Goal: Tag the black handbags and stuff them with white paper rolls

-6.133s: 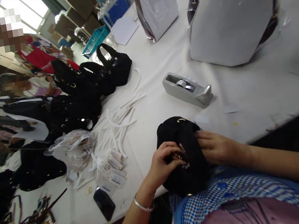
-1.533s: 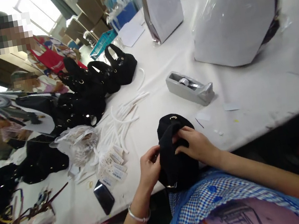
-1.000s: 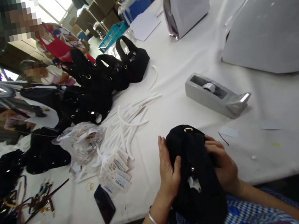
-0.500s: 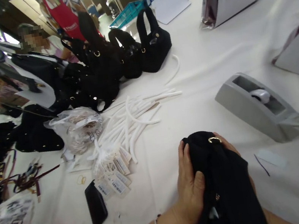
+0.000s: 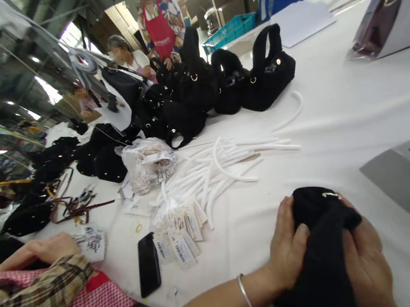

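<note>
Black fabric handbag, one, in hand: at the near edge of the white-covered table, lower right of the view, upright and slightly tilted, its lower end cut off by the frame. Gold-tone ring near its top.

Left hand: clamped on the bag's left side, fingers close together along the edge, thumb on the near face; silver-tone bangle at the wrist. Right hand: gripping the bag's right side, thumb against the fabric, fingers partly hidden by a fold.

Grey tape dispenser, one: right of the right hand, apart from it, cut off by the frame.

White tubes, a loose heap: beyond the left hand. Barcoded hang tags, a bunch — just beside a black phone. Clear plastic bag, with lettering: touching the heap's left end.

Black handbags, many: in a row at the far side. Brown straps: far left. Co-worker's hand, plaid sleeve: left edge — finger state cannot be told.
</note>
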A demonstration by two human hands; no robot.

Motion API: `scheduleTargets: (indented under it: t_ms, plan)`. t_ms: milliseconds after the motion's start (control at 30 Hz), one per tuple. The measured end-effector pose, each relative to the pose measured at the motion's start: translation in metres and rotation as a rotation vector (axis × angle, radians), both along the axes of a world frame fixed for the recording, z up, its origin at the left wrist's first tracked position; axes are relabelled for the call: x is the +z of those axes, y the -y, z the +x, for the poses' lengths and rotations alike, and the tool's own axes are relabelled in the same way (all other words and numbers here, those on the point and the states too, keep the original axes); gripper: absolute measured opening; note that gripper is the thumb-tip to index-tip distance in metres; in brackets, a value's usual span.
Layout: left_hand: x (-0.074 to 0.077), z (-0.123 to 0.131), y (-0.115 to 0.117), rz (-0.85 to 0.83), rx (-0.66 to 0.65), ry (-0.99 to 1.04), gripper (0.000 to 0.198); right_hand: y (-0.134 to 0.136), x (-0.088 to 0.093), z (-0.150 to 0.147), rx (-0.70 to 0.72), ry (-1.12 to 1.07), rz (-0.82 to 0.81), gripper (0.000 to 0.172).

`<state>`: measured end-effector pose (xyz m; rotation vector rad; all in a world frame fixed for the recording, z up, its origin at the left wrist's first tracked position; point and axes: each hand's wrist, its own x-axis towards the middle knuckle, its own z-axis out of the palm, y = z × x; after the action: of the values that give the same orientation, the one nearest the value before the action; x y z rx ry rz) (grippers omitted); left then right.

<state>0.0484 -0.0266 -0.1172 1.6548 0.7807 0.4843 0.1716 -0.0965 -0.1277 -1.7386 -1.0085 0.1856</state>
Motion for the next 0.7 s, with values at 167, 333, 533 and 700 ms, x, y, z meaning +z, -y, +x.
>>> scheduleTargets:
  t_ms: [167,333,533,700]
  plan:
    - [-0.008,0.005,-0.017,0.052,0.018,0.033,0.066,-0.002,0.004,0.007,-0.02,-0.109,-0.012,0.057]
    - [0.007,-0.005,-0.01,0.115,-0.038,-0.007,0.07,0.011,0.015,0.017,0.051,-0.13,-0.099,0.061]
    - [0.0,-0.004,0.027,-0.008,-0.073,0.037,0.069,0.051,0.024,-0.001,-0.011,-0.173,-0.075,0.063]
    - [0.028,-0.022,-0.003,0.185,-0.193,-0.052,0.055,0.083,0.042,0.031,0.02,-0.218,-0.137,0.072]
